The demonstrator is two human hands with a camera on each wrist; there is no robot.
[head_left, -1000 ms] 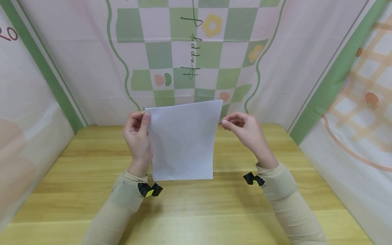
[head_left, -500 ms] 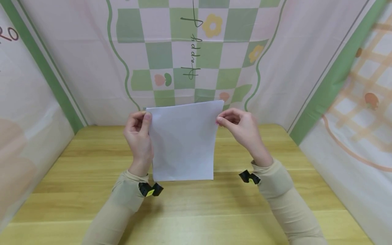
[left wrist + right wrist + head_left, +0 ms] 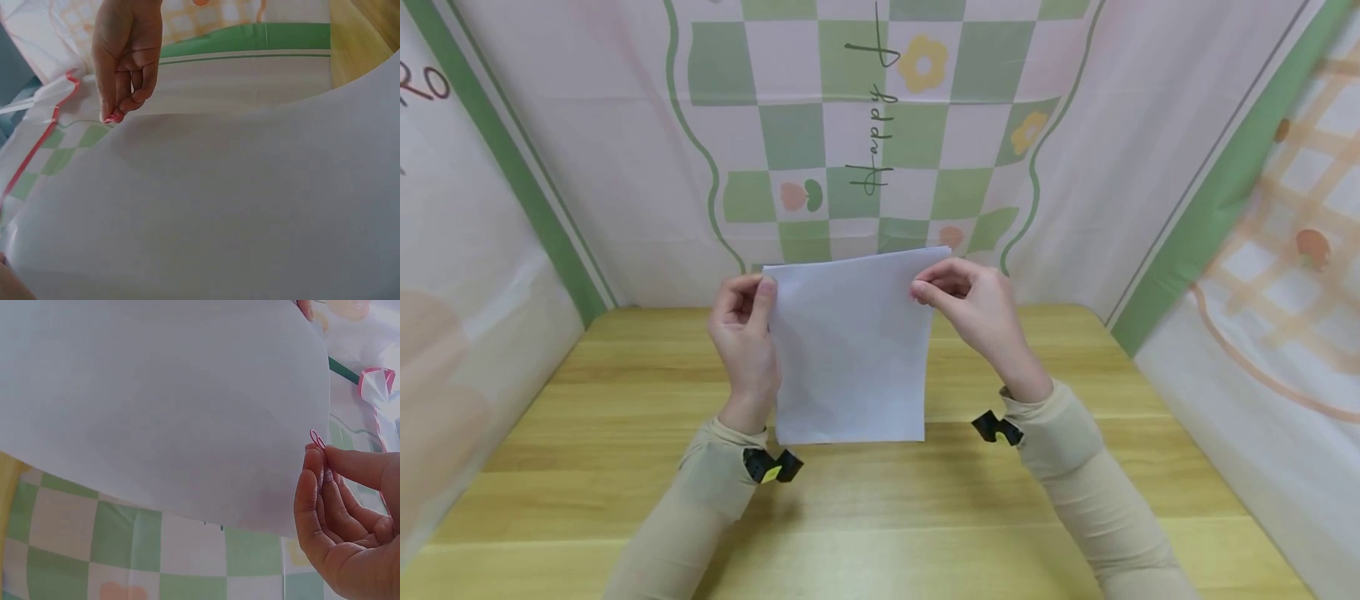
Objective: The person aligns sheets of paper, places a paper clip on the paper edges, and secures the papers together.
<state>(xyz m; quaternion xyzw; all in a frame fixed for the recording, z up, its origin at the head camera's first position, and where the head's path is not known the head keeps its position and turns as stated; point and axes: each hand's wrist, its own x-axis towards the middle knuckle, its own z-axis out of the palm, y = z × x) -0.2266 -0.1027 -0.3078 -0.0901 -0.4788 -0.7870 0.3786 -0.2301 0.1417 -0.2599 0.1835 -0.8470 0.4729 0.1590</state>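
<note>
My left hand [image 3: 747,342] grips the left edge of white paper [image 3: 850,358] near its top corner, thumb in front and fingers behind. The paper stands upright above the table, its top edges slightly offset like stacked sheets. My right hand [image 3: 973,312] pinches a small pink paper clip [image 3: 317,439] between thumb and fingertips. In the head view those fingertips overlap the paper's upper right side. The clip's loop points up out of the pinch in the right wrist view. In the left wrist view the right hand is close to the paper's far edge.
A wood-grain table [image 3: 865,517] spans the space below both hands. Behind it hangs a checkered green and white cloth [image 3: 910,133]. Patterned cloth walls [image 3: 1247,317] stand at the left and right. Each wrist carries a small black camera [image 3: 997,429].
My right hand has moved left with the paper clip, from beside the paper to over its upper right side. The left hand and the paper have shifted only slightly right.
</note>
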